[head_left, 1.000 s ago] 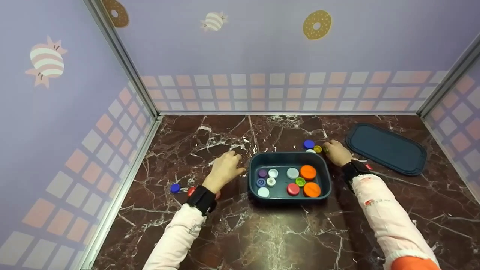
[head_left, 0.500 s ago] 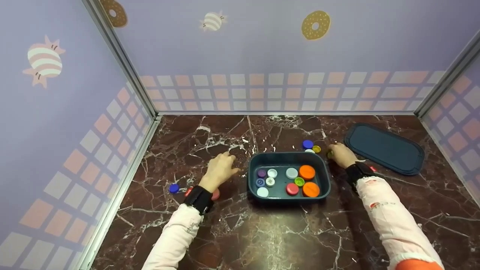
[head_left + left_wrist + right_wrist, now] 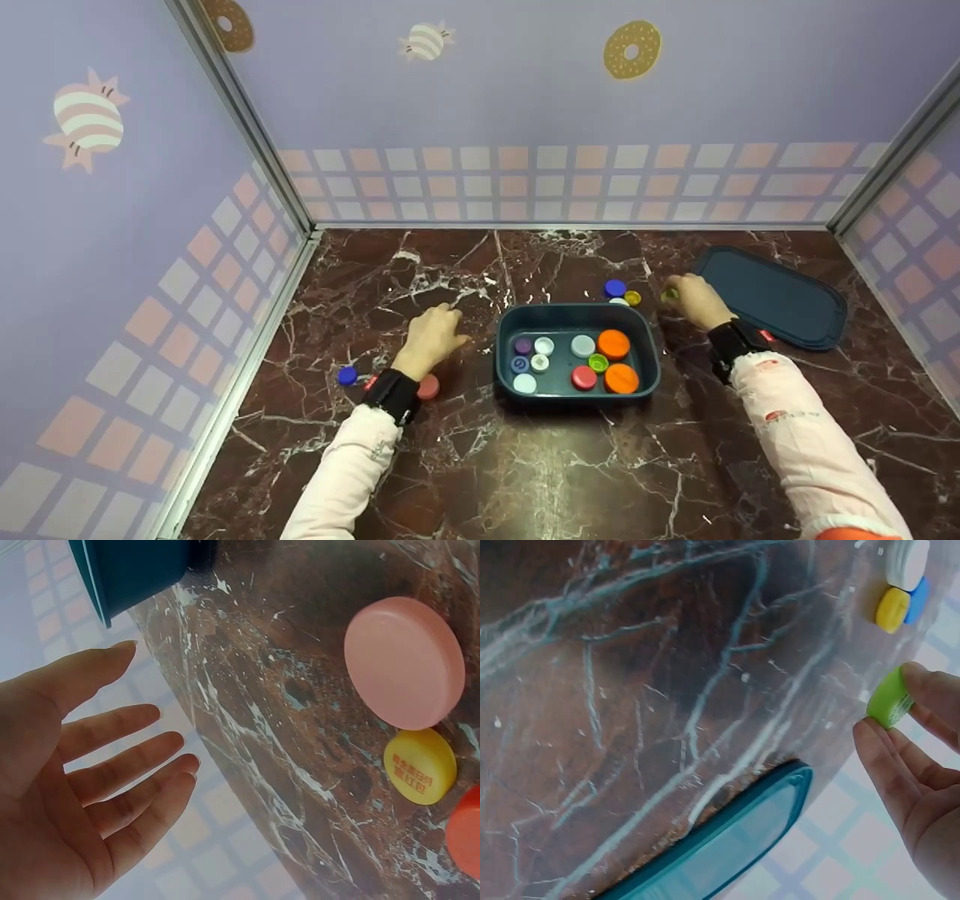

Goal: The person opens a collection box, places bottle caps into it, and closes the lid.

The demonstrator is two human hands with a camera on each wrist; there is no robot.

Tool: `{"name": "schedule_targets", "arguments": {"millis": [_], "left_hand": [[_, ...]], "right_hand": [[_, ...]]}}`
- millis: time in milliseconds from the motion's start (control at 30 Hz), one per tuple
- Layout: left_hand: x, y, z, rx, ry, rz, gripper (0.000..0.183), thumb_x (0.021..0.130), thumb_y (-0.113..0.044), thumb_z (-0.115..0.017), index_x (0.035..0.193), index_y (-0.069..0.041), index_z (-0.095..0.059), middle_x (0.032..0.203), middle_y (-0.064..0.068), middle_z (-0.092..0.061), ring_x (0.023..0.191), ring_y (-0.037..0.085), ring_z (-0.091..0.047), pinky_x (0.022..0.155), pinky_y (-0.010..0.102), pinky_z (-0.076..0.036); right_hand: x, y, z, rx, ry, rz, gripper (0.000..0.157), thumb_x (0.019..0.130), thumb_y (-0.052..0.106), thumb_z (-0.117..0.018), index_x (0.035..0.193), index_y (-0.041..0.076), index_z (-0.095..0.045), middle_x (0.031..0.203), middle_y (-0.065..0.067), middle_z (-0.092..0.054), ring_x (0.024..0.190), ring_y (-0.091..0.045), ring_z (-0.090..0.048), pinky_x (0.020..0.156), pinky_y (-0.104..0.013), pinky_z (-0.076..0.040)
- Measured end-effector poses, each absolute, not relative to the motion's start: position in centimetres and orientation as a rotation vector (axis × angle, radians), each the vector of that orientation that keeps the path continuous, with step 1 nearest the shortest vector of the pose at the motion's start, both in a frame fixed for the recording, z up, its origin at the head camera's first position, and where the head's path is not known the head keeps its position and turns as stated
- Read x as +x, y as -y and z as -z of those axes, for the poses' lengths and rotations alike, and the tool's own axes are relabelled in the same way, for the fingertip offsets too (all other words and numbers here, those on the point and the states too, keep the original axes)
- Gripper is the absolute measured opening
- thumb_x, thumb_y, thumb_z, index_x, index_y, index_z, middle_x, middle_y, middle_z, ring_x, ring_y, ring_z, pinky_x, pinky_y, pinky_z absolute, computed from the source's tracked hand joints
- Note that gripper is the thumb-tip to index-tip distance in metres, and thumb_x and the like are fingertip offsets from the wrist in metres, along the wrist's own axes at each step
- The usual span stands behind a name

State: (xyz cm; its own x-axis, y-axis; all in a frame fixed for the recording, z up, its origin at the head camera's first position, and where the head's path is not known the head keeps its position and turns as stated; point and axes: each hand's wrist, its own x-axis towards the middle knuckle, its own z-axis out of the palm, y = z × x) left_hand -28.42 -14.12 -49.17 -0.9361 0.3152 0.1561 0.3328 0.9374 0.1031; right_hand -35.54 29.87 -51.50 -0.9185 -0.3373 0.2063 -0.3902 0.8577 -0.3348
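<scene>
Between thumb and fingertips my right hand (image 3: 697, 301) pinches a green bottle cap (image 3: 889, 699), held above the table behind the right end of a dark teal box (image 3: 577, 400). Close by on the table are a blue cap (image 3: 615, 288), a yellow cap (image 3: 633, 298) and a white cap (image 3: 907, 562). My left hand (image 3: 430, 339) hovers left of the box with relaxed fingers and holds nothing. Under its wrist lie a pink cap (image 3: 405, 664), a yellow cap (image 3: 420, 766) and a red cap (image 3: 466, 834). Inside the box are several caps, including orange, purple, white, red and green ones.
A flat dark teal lid (image 3: 787, 301) lies at the back right, beside my right hand. Another blue cap (image 3: 347, 376) is on the marble table (image 3: 555, 480) at the left. Patterned walls (image 3: 555, 180) enclose the back and both sides.
My right hand has picked up the green cap and drawn it right and upward, away from the blue and yellow caps. The left hand has drifted slightly left, uncovering more of the pink cap.
</scene>
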Motion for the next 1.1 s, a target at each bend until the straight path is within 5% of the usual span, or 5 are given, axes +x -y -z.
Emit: {"name": "schedule_targets", "arguments": {"millis": [733,1100], "left_hand": [[-29.1,15.8,50.7,-0.395,3.004,0.229,0.035,0.07,-0.029,-0.074,0.094,-0.005,-0.067,0.085,0.012,-0.057,0.078,0.034,-0.059,0.061,0.049,-0.047],[-28.8,16.9,51.0,-0.337,3.003,0.239,0.026,0.068,-0.025,-0.074,0.08,-0.004,-0.064,0.082,0.012,-0.057,0.076,0.035,-0.059,0.06,0.048,-0.046]], "right_hand": [[-33.2,-24.1,46.1,0.812,2.711,-0.691,0.022,0.082,0.003,-0.064,0.104,0.0,-0.061,0.087,-0.016,-0.051,0.072,-0.03,-0.052,0.063,-0.04,-0.043],[-32.2,-20.5,45.0,0.986,2.657,-0.664,0.021,0.078,0.001,-0.068,0.099,0.004,-0.062,0.085,-0.012,-0.05,0.072,-0.025,-0.051,0.064,-0.038,-0.043]]}}
